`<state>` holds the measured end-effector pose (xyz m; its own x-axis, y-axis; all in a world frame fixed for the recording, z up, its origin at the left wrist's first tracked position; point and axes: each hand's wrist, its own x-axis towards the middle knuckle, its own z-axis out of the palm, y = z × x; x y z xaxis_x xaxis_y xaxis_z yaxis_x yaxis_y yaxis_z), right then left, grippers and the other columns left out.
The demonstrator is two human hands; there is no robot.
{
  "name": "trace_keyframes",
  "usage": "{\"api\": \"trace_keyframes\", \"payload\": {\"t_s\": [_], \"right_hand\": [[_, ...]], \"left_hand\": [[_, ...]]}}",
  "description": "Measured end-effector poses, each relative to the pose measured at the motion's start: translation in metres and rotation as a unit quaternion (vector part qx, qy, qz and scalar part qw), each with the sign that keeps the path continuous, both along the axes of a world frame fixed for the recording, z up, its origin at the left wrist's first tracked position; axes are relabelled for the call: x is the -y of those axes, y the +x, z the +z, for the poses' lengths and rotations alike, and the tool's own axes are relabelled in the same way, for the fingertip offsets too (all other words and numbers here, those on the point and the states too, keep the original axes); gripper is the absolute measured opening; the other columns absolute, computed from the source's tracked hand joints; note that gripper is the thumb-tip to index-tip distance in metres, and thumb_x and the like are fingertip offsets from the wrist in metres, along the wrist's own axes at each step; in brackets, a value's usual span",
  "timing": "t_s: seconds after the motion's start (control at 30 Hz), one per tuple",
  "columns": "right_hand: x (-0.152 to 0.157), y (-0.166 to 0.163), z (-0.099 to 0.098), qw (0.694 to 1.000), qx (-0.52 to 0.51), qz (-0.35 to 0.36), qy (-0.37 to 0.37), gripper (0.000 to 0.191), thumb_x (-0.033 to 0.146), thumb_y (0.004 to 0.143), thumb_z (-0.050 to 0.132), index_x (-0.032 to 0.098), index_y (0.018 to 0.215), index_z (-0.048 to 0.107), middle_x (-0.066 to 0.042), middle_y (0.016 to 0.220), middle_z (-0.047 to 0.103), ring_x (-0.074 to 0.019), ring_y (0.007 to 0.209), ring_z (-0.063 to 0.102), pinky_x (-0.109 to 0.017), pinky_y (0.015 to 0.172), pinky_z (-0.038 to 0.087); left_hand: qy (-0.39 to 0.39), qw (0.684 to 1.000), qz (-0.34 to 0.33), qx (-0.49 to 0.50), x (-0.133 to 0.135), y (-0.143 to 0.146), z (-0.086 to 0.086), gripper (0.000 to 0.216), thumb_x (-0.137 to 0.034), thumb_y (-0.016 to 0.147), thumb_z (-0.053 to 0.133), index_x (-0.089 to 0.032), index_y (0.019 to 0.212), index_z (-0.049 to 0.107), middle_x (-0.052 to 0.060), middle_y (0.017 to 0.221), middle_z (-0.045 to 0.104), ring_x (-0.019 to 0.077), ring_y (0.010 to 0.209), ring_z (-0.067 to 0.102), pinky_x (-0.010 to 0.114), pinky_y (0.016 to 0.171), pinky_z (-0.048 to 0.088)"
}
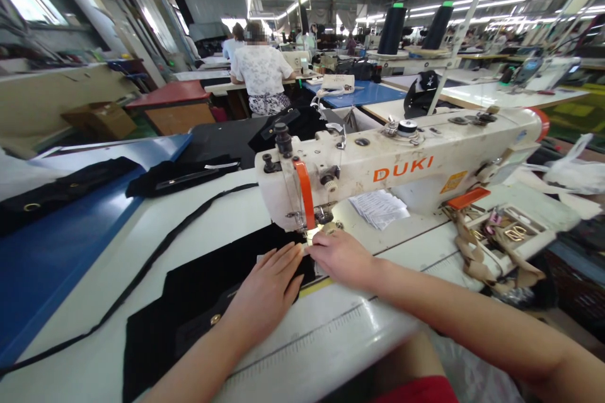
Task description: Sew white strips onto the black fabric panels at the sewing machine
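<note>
Black fabric (pixel 208 267) lies under the needle area of a white sewing machine (pixel 401 164) marked DUKI. My left hand (pixel 269 283) rests flat on this fabric, its fingers stretched toward the needle. Close to the presser foot, my right hand (pixel 343 258) has its fingers bent and pressed together; what they grip is hidden. The fingertips of both hands nearly meet over a small pale piece, too covered to name. A gold metal fitting (pixel 215 319) shows on the fabric beside my left wrist. An orange guard (pixel 305 192) hangs down in front of the needle bar.
A narrow black strip (pixel 155 258) runs across the table on the left. White printed labels (pixel 379 208) lie behind the needle. To the right, a tray (pixel 529 227) holds gold rings and tan straps. A co-worker (pixel 259 69) sits farther back. Thread cones (pixel 392 28) stand behind.
</note>
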<state>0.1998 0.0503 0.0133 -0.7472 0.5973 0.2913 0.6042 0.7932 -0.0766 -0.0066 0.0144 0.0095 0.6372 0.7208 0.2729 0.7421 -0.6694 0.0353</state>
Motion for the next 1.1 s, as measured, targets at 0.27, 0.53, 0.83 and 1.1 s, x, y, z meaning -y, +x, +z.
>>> {"api": "trace_keyframes", "payload": {"t_s": [0.27, 0.53, 0.83, 1.1], "right_hand": [[-0.006, 0.001, 0.003, 1.0, 0.005, -0.026, -0.003, 0.017, 0.012, 0.093, 0.048, 0.013, 0.089, 0.065, -0.008, 0.087, 0.064, -0.0202, 0.084, 0.056, -0.032, 0.078, 0.042], [-0.009, 0.0, -0.004, 0.999, 0.004, -0.026, 0.024, 0.017, 0.014, 0.094, 0.048, 0.013, 0.089, 0.063, -0.008, 0.09, 0.064, -0.0211, 0.087, 0.054, -0.032, 0.078, 0.042], [-0.006, 0.003, -0.005, 1.0, -0.011, -0.008, 0.027, 0.017, 0.015, 0.095, 0.049, 0.012, 0.091, 0.065, -0.008, 0.087, 0.063, -0.0214, 0.087, 0.054, -0.033, 0.081, 0.042], [-0.008, 0.003, -0.008, 0.999, -0.007, -0.013, 0.035, 0.011, 0.015, 0.092, 0.052, 0.013, 0.091, 0.063, -0.007, 0.087, 0.063, -0.0215, 0.086, 0.053, -0.033, 0.079, 0.042]], "left_hand": [[0.014, 1.0, -0.004, -0.001, -0.013, 0.002, -0.001, 0.04, -0.029, 0.093, 0.044, -0.012, 0.129, 0.056, 0.012, 0.13, 0.062, 0.0231, 0.122, 0.056, 0.042, 0.102, 0.046], [0.016, 1.0, -0.008, 0.004, -0.017, 0.001, -0.004, 0.04, -0.03, 0.093, 0.046, -0.017, 0.129, 0.056, 0.01, 0.13, 0.062, 0.0226, 0.122, 0.056, 0.042, 0.102, 0.045], [-0.01, 1.0, 0.006, 0.002, -0.015, 0.003, -0.001, 0.041, -0.03, 0.093, 0.045, -0.015, 0.131, 0.054, 0.01, 0.132, 0.061, 0.0227, 0.124, 0.054, 0.042, 0.105, 0.043], [-0.045, 0.999, 0.018, -0.012, -0.02, 0.002, 0.002, 0.044, -0.032, 0.094, 0.041, -0.013, 0.133, 0.053, 0.012, 0.136, 0.058, 0.024, 0.127, 0.051, 0.045, 0.107, 0.041]]}}
